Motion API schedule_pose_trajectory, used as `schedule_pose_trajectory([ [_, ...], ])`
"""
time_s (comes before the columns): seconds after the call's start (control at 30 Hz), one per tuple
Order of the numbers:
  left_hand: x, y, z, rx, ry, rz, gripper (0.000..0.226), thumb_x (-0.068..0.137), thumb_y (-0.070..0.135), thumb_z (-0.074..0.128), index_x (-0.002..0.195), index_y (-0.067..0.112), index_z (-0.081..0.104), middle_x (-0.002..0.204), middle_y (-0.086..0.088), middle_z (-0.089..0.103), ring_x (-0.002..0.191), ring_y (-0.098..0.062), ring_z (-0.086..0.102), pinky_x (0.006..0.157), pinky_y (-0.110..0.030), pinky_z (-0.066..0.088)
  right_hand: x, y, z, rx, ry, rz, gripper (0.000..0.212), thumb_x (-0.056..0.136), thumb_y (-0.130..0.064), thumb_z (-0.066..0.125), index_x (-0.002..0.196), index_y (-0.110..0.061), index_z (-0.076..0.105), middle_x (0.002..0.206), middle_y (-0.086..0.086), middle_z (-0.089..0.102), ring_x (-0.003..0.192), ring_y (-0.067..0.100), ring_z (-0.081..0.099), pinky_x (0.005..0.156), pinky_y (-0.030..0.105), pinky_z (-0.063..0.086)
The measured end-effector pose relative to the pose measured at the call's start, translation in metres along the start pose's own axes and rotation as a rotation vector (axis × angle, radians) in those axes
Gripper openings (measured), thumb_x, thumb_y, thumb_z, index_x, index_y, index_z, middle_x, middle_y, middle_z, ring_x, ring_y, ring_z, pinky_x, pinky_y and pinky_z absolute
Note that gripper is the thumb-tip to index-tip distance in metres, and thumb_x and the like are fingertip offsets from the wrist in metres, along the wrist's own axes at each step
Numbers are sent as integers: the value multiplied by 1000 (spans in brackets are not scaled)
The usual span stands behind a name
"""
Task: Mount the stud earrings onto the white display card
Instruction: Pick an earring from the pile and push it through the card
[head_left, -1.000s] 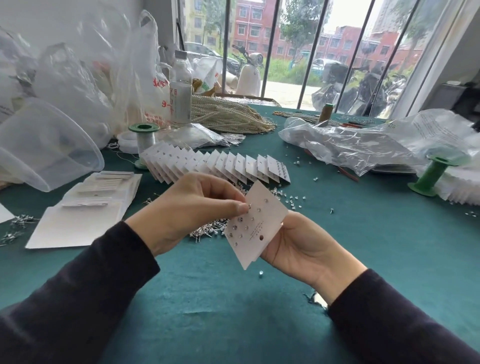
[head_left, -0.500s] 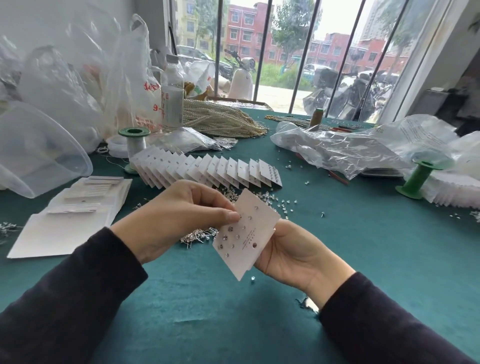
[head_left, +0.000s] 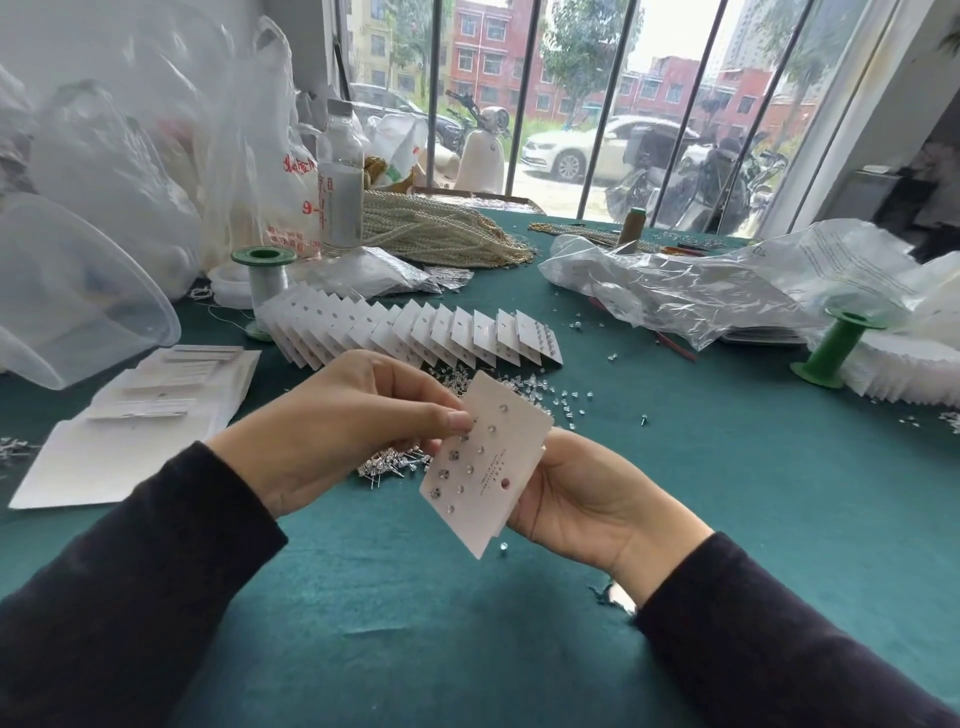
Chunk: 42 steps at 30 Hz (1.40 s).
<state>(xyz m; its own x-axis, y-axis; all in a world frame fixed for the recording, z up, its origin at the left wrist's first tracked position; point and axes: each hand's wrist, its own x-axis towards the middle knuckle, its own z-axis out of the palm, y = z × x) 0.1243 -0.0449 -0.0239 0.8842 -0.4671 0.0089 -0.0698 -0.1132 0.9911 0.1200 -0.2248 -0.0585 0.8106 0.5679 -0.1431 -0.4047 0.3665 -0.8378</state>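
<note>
While I watch through the head camera, the white display card sits tilted in the air between both hands, its printed face toward me. Two columns of small stud earrings are already seated in it. The right hand supports the card from behind and holds it, palm turned up; its fingertips are hidden by the card. The left hand is curled, with thumb and forefinger pinched together against the card's upper left edge. I cannot tell whether a stud sits between those fingertips.

Just under the left hand lies a heap of loose studs, and one single stud lies on the green tablecloth below the card. Beyond both hands a fanned row of filled cards overlaps like shingles. Left of the left hand lie flat white packets, with a clear plastic basin farther out. Past the row stand a green-topped spool, a clear bottle and a pile of pearl strands. Well beyond the right hand are crumpled plastic bags and a green spool.
</note>
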Motion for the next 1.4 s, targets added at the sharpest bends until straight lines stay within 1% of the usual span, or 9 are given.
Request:
schedule_pose_trajectory([
  [0.13,1,0,0,11,14,-5,18,60,28,80,71,15,75,84,-7,75,69,-11,63,63,-17,53,-1,-1,0,-17,-19,20,27,70,-1,57,91,-9,73,91,10,71,99,25,50,112,49,7],
  [0.23,1,-1,3,-15,51,-16,26,53,32,74,70,12,75,78,-4,75,62,-9,56,57,-16,47,-2,-3,1,-61,22,2,27,70,0,54,89,-6,72,91,14,67,94,28,54,109,52,22],
  [0.37,3,-2,7,-65,135,-4,30,50,33,76,69,11,74,67,-1,69,56,-8,47,52,-16,40,-4,-13,6,-251,143,-71,20,79,8,50,88,0,66,84,15,65,81,30,58,75,35,51],
  [0.67,8,-11,15,-307,101,-51,24,50,25,76,69,10,76,59,-1,70,49,-7,61,48,-15,50,-9,-17,16,-798,512,-395,7,81,-10,64,75,-9,68,59,15,65,49,17,54,49,27,44],
  [0.77,8,-12,16,-395,93,-94,24,51,21,76,71,8,75,61,-5,70,50,-9,63,49,-17,52,-13,-20,15,-967,562,-480,8,80,-11,65,72,-13,67,43,-4,58,31,3,43,38,12,31],
  [0.9,8,-11,19,-428,108,-159,27,56,28,73,70,5,74,66,-10,72,55,-14,66,54,-20,55,-11,-20,14,-1294,626,-637,9,79,-10,63,71,-14,65,76,-5,61,44,5,47,52,10,31],
  [1.03,7,-9,15,-499,61,-266,58,47,47,77,78,-2,73,80,-18,73,68,-23,70,58,-26,57,-11,-15,15,-1572,613,-792,8,79,-2,60,73,-7,63,86,4,60,50,0,38,58,12,33],
  [1.23,6,-10,17,-425,12,-246,22,60,22,72,74,5,74,72,-13,72,61,-18,69,57,-24,58,-12,-13,13,-1835,512,-873,6,77,4,59,78,-2,61,91,12,59,60,34,60,55,42,52],
  [1.4,10,-18,16,-435,147,-282,15,72,5,65,83,-2,70,71,-15,73,59,-19,69,52,-24,57,-13,-18,11,-1586,461,-914,7,80,0,61,81,-4,67,90,5,63,73,16,60,65,31,53],
])
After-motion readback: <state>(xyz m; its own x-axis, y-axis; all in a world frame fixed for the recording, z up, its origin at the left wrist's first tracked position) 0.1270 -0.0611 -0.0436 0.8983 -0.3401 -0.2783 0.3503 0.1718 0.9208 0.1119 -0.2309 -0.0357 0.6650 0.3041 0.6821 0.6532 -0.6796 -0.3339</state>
